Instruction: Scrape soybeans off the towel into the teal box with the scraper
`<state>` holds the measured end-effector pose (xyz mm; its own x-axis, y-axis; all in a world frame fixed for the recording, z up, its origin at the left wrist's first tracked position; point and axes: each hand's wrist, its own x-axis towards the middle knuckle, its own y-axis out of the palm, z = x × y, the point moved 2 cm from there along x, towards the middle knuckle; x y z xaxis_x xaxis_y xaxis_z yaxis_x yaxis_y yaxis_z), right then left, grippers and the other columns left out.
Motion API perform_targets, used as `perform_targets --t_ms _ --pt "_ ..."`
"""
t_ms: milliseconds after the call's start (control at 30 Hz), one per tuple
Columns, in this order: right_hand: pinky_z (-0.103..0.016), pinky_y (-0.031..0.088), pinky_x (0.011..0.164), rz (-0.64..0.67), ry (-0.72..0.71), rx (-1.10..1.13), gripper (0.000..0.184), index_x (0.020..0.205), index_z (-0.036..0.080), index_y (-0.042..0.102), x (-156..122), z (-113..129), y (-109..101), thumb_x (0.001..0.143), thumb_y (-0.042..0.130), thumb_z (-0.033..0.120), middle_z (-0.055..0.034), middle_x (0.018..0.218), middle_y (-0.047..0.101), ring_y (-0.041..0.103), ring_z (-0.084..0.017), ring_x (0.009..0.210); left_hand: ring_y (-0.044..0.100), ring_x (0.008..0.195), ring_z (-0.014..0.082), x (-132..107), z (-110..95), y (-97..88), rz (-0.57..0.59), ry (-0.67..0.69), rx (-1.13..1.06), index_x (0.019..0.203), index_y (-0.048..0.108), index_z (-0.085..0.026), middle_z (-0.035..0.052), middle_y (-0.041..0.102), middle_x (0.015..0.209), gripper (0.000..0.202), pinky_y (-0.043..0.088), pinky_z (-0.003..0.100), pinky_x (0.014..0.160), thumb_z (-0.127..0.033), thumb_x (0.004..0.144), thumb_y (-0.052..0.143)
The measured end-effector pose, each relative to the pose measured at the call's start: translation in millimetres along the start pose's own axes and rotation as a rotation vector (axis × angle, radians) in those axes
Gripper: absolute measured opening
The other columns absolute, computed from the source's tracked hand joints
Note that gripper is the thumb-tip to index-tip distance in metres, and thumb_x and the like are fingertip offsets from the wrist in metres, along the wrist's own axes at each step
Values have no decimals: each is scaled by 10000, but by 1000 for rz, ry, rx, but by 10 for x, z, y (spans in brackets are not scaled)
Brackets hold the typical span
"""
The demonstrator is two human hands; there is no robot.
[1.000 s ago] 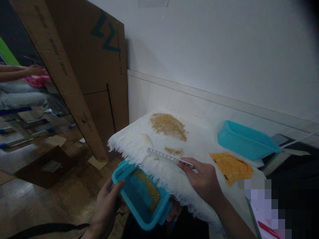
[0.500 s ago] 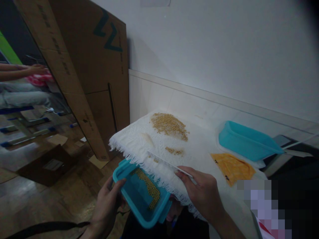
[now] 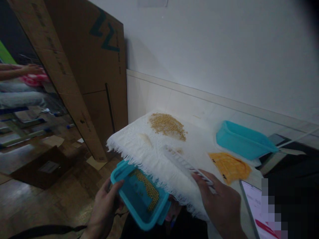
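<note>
My left hand (image 3: 103,202) grips the left rim of a blue plastic tub (image 3: 146,224), thumb over the edge. The tub is held just below the front fringe of a white cloth (image 3: 139,152), and yellow beans (image 3: 152,192) lie inside it. My right hand (image 3: 219,202) is closed round a long white slotted strip (image 3: 184,162), blurred by motion, which reaches over the cloth. By the strip's far end a few beans (image 3: 178,151) lie on the cloth. Farther back spreads a larger pile of beans (image 3: 166,124).
A second blue tub (image 3: 245,141) stands at the right, by the wall, with an orange cloth (image 3: 230,167) in front. A phone (image 3: 256,205) lies at lower right. Left of the table stands a tall cardboard box (image 3: 82,66); beyond it another person's arm (image 3: 17,71) shows.
My right hand has moved right with the strip, whose far end now lies nearer the small group of beans. A few loose beans near the cloth's edge are gone. My left hand still holds the tub.
</note>
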<state>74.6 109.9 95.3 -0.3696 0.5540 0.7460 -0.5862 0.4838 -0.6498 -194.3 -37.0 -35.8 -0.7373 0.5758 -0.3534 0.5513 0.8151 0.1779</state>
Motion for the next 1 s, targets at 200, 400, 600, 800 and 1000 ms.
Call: perform_targets --t_ms 200,400,600,800,1000 --pt "-290 535 502 -94 168 -165 843 884 161 883 -75 -466 141 1085 341 774 -113 703 824 778 -236 525 505 373 124 -34 55 35 19 2 7 1048 743 -183 -81 585 485 610 412 213 332 -628 679 937" --pt "-247 502 524 -116 70 -86 719 890 161 878 -46 -377 258 1144 389 623 -97 727 831 741 -170 501 477 368 118 -100 -60 98 26 -14 42 933 749 -181 -78 561 469 627 396 224 333 -657 584 961" --pt "-228 476 506 -76 -13 31 585 900 158 862 48 -195 260 1158 452 485 -44 610 772 699 -146 448 471 350 119 -140 -85 136 17 -52 51 808 744 -197 -65 555 445 608 368 231 327 -673 510 977" --pt "-233 487 516 -85 -23 64 540 914 154 859 130 -144 268 1151 481 457 -53 629 779 706 -153 463 489 360 129 -122 -22 129 51 -67 35 865 769 -203 -66 557 449 599 383 231 337 -675 555 968" --pt "-223 478 508 -25 -20 170 443 936 169 854 247 -120 423 1127 520 387 -29 615 768 708 -147 468 509 348 138 -104 -21 127 44 -43 60 847 761 -203 -60 582 438 604 399 234 332 -684 548 970"
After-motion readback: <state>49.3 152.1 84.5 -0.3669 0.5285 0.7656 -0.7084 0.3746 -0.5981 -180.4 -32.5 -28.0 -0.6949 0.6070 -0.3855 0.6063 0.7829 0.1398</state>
